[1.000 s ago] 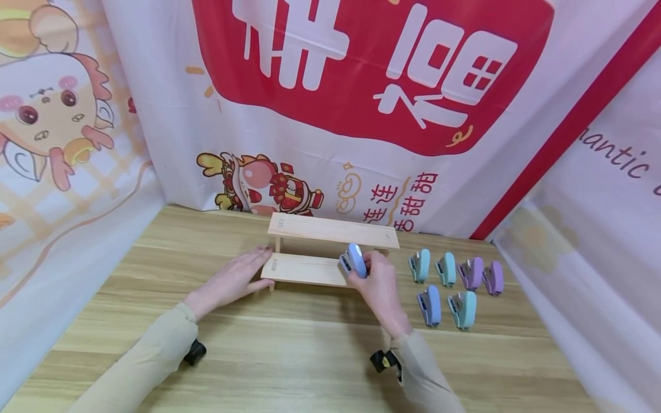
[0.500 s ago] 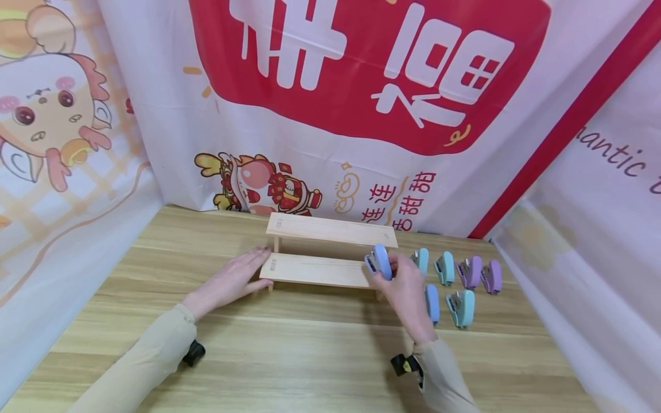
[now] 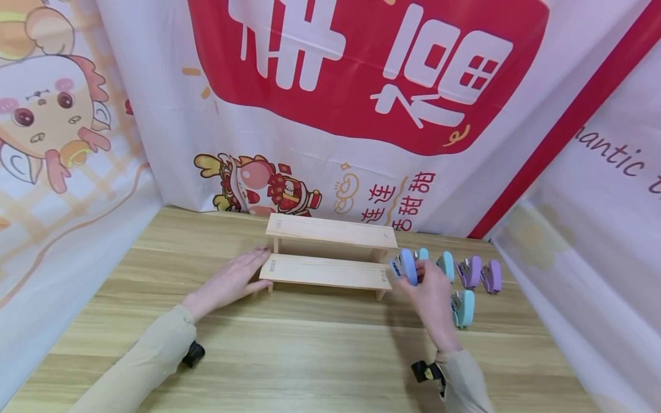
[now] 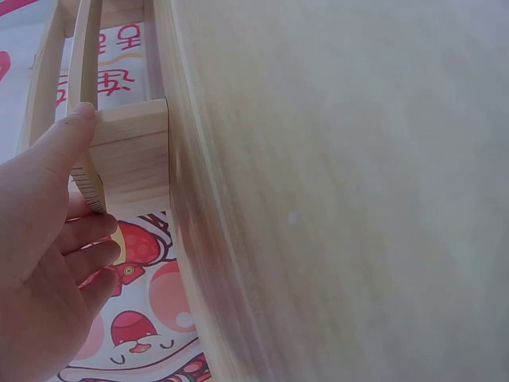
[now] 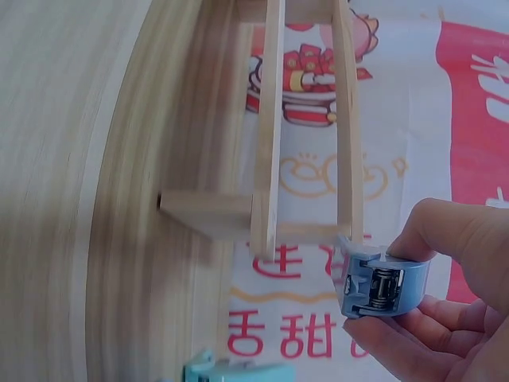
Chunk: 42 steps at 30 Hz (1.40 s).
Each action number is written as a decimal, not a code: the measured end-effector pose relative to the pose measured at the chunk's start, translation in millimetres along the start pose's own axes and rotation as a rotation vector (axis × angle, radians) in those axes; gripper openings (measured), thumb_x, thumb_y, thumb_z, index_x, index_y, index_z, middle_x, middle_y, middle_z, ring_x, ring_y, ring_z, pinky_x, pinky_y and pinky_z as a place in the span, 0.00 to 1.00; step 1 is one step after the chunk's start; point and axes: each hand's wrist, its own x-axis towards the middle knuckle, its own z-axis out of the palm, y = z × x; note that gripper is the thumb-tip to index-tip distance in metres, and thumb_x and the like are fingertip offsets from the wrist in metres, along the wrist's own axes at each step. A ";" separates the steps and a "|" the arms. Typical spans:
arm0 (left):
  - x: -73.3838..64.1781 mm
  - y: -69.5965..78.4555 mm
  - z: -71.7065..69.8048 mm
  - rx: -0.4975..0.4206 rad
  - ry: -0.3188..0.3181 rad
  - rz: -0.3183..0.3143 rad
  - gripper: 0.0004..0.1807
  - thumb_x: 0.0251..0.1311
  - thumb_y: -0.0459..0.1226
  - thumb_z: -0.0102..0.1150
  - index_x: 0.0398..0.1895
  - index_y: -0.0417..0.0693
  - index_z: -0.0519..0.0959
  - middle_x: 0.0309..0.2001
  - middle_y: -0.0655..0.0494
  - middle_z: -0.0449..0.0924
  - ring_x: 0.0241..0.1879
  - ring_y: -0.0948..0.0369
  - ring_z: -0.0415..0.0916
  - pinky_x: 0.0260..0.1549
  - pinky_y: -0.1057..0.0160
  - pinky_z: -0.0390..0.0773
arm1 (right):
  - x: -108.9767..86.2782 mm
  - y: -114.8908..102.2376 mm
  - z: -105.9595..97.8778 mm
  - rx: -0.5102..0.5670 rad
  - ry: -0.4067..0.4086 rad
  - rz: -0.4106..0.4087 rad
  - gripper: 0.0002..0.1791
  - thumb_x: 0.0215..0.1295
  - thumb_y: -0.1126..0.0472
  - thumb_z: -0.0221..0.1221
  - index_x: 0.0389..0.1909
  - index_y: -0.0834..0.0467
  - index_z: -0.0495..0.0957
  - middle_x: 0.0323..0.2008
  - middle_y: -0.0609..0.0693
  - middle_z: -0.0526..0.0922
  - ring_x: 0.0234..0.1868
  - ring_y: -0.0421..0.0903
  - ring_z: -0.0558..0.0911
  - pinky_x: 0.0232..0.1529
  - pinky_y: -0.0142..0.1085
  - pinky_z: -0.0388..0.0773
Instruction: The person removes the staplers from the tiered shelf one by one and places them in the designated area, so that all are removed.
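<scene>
A small two-tier wooden shelf (image 3: pixel 330 271) stands on the table. My left hand (image 3: pixel 229 281) holds its lower board at the left end; in the left wrist view, the thumb (image 4: pixel 67 139) lies on the board's edge with the other fingers on the far side. A blue mini stapler (image 3: pixel 405 265) is pinched between the thumb and fingers of my right hand (image 3: pixel 431 292), just off the shelf's right end and above the table. The right wrist view shows the stapler (image 5: pixel 386 285) with its metal inside facing the camera.
Right of the shelf stand more mini staplers: a teal one (image 3: pixel 445 265), a purple one (image 3: pixel 469 272), another purple one (image 3: pixel 492 277) and a nearer teal one (image 3: pixel 463 308). One teal stapler (image 3: pixel 422 256) is partly hidden behind the right hand. Printed cloth (image 3: pixel 330 126) hangs behind the table.
My right hand has moved to the right with the blue stapler, from over the lower board to beyond its right end. The left hand has stayed on the shelf.
</scene>
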 end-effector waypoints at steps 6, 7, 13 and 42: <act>-0.8 0.9 -0.8 -0.010 0.002 -0.003 0.42 0.64 0.50 0.63 0.72 0.33 0.63 0.70 0.34 0.66 0.70 0.40 0.65 0.70 0.40 0.67 | -0.2 16.0 -9.8 -0.011 0.056 0.003 0.20 0.53 0.62 0.68 0.45 0.68 0.77 0.38 0.63 0.85 0.36 0.55 0.85 0.37 0.49 0.86; -0.9 1.0 -1.1 -0.013 -0.002 -0.006 0.42 0.64 0.50 0.63 0.72 0.34 0.63 0.70 0.34 0.66 0.70 0.40 0.65 0.70 0.40 0.66 | -0.4 18.8 -11.2 -0.011 0.065 0.002 0.20 0.53 0.62 0.68 0.45 0.68 0.77 0.38 0.64 0.85 0.36 0.55 0.85 0.37 0.49 0.86; -0.9 -0.3 -0.4 -0.010 -0.013 -0.009 0.42 0.64 0.51 0.63 0.73 0.34 0.62 0.71 0.35 0.66 0.71 0.41 0.64 0.71 0.40 0.66 | 0.0 33.9 -18.3 -0.007 0.096 0.028 0.19 0.53 0.63 0.67 0.44 0.68 0.78 0.38 0.64 0.84 0.36 0.55 0.84 0.37 0.48 0.86; 0.8 -0.4 0.2 -0.005 -0.024 -0.013 0.43 0.64 0.52 0.62 0.73 0.34 0.62 0.71 0.35 0.65 0.71 0.40 0.64 0.71 0.40 0.66 | -6.8 109.1 -55.2 -0.093 0.271 0.081 0.18 0.45 0.65 0.71 0.35 0.71 0.79 0.30 0.69 0.84 0.27 0.60 0.82 0.24 0.40 0.76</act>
